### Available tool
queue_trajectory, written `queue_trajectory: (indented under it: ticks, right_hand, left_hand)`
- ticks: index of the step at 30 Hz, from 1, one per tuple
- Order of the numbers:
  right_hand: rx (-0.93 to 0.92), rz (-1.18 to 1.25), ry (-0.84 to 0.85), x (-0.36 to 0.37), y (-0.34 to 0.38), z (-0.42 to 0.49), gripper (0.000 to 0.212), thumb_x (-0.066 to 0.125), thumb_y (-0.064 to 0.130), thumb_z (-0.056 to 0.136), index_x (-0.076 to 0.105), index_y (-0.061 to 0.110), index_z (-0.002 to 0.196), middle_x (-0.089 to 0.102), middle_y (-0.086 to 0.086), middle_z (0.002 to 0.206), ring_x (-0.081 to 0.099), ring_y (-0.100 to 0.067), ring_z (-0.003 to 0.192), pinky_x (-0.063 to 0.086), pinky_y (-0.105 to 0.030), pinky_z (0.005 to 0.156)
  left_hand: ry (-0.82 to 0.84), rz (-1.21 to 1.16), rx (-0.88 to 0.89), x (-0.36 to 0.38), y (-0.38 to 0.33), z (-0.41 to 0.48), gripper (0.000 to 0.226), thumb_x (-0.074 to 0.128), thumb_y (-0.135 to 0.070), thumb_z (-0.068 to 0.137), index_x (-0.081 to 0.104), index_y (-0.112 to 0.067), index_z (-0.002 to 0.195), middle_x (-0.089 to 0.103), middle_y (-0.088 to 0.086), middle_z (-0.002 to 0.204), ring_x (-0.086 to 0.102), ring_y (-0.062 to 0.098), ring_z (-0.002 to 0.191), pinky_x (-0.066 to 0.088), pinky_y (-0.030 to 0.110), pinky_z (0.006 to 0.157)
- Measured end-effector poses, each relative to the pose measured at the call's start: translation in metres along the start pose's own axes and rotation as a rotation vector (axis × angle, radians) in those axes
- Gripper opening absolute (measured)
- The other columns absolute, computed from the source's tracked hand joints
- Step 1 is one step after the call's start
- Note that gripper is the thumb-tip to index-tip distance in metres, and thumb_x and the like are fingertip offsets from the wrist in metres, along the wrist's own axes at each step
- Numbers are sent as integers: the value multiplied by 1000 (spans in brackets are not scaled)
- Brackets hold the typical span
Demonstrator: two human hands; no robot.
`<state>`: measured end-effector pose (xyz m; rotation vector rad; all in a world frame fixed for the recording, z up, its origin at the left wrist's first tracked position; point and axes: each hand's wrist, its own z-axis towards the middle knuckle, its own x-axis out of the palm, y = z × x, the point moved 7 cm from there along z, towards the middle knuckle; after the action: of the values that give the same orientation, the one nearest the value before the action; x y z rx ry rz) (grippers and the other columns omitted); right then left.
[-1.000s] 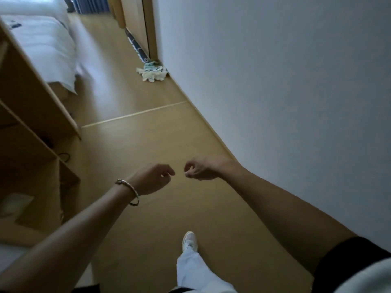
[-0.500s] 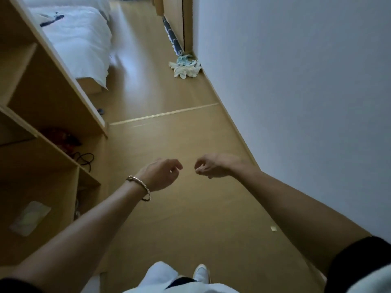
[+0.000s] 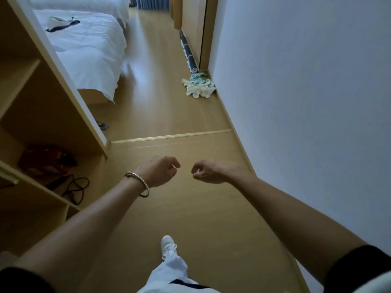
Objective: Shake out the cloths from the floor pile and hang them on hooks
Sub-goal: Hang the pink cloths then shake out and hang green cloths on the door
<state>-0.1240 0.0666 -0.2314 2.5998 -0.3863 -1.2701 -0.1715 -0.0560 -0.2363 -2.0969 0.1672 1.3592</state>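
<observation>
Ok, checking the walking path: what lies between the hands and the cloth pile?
Bare wood floor, crossed by one threshold strip, in the head view.

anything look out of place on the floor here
Yes: a crumpled heap of cloths lies on the floor at the foot of the wall, next to the end of a rolled mat. A small blue-and-orange thing also sits on the floor near the bed.

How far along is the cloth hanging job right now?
Nothing looks done: the cloth pile lies bunched on the floor by the wall, and no hooks or hung cloths show. Both the left hand and right hand are empty, loosely curled, short of the pile. Left: picking up, shaking out and hanging every cloth.
</observation>
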Motion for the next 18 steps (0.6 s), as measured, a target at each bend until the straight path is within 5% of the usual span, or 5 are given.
queue_trajectory:
  ticks: [18]
  right_hand:
    - [-31, -69, 12, -184, -26, 228, 32, 45, 26, 96, 63, 17, 122, 63, -6, 122, 59, -23, 108, 46, -29, 83]
  left_hand:
    - [61, 112, 26, -119, 58, 264, 27, 46, -24, 93, 63, -26, 115, 66, -1, 112, 60, 20, 102, 41, 23, 81]
